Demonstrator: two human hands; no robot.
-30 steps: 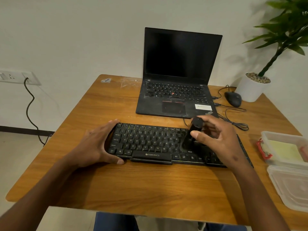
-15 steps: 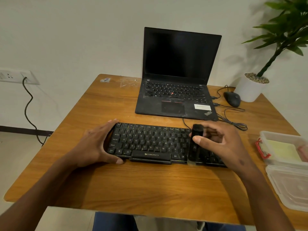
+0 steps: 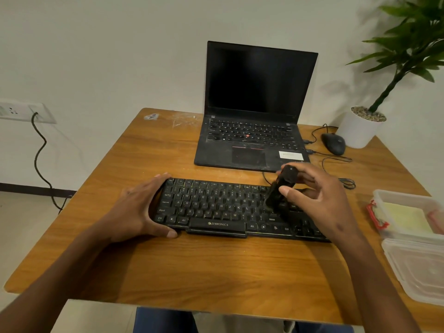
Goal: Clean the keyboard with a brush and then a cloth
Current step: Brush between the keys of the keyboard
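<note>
We brace the keyboard (image 3: 216,207) with our left hand (image 3: 141,210), fingers and thumb spread round its end, so it stays put under the brush (image 3: 280,188) pinched in our right hand (image 3: 319,200).

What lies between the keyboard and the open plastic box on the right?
In the head view, only bare table separates the keyboard from the plastic box.
</note>
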